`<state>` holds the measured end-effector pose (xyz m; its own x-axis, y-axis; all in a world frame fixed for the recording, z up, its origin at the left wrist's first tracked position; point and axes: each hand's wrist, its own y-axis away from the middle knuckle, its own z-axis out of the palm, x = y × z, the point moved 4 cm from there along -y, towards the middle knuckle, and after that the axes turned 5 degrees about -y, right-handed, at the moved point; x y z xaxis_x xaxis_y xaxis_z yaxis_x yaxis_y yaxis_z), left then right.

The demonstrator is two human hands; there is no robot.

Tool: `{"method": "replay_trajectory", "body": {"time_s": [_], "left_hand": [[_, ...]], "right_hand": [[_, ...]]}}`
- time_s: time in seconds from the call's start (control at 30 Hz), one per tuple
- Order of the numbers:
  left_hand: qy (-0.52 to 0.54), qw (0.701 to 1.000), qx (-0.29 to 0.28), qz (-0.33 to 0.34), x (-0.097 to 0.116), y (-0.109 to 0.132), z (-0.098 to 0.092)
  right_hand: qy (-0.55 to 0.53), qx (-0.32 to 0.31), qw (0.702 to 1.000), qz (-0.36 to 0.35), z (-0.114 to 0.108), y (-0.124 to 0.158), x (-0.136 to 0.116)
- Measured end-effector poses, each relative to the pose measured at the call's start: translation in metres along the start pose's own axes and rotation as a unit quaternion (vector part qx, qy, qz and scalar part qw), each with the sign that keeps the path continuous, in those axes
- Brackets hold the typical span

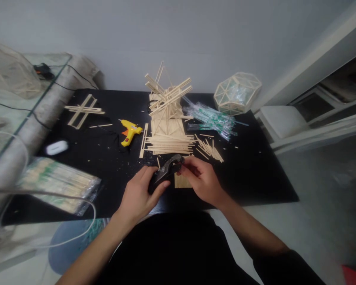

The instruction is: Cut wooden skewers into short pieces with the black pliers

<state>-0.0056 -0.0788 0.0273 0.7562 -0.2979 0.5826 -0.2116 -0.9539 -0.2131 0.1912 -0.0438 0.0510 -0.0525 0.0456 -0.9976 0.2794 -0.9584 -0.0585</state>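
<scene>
At the left of the black tabletop (249,170), a plastic-wrapped pack of sticks (59,184) lies near the front edge, with a white case (57,147) just behind it and a crossed stick frame (84,111) farther back. Next comes a yellow glue gun (130,131). In front of it, the left hand (139,192) has its grip clamped on a black hand tool (165,170), near the tabletop's front edge. Behind the tool, a row of sticks (169,139) lies before a stick structure (168,97). The right hand (204,180) has its fingers at the tool's head; whether its grip is clamped on anything, I cannot tell. Farther right are loose short sticks (210,150), clear-and-green wrappers (210,120) and a faceted stick frame (236,94).
</scene>
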Motion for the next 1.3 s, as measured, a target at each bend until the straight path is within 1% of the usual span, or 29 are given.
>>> {"method": "replay_trajectory", "body": {"time_s": [0.23,0.37,0.63,0.8,1.03,1.3], "left_hand": [[-0.004,1.0,-0.017,-0.005,0.0,0.001,0.001],[0.002,0.999,-0.033,-0.018,0.001,0.001,0.002],[0.011,0.997,-0.066,-0.034,0.003,-0.002,0.006],[0.009,0.995,-0.083,-0.048,0.002,-0.002,0.006],[-0.015,0.994,-0.081,-0.07,0.0,-0.002,0.009],[-0.037,0.995,-0.072,-0.059,-0.001,-0.002,0.009]], "right_hand": [[0.026,0.007,1.0,-0.002,0.0,-0.001,-0.002],[0.032,0.004,0.999,-0.008,-0.001,-0.001,-0.002],[0.045,0.019,0.999,-0.008,-0.001,-0.002,0.0],[0.052,0.015,0.999,-0.005,-0.001,-0.002,0.002],[0.058,0.013,0.998,-0.004,0.001,-0.004,0.003],[0.052,-0.004,0.999,-0.005,0.0,-0.005,0.003]]}}
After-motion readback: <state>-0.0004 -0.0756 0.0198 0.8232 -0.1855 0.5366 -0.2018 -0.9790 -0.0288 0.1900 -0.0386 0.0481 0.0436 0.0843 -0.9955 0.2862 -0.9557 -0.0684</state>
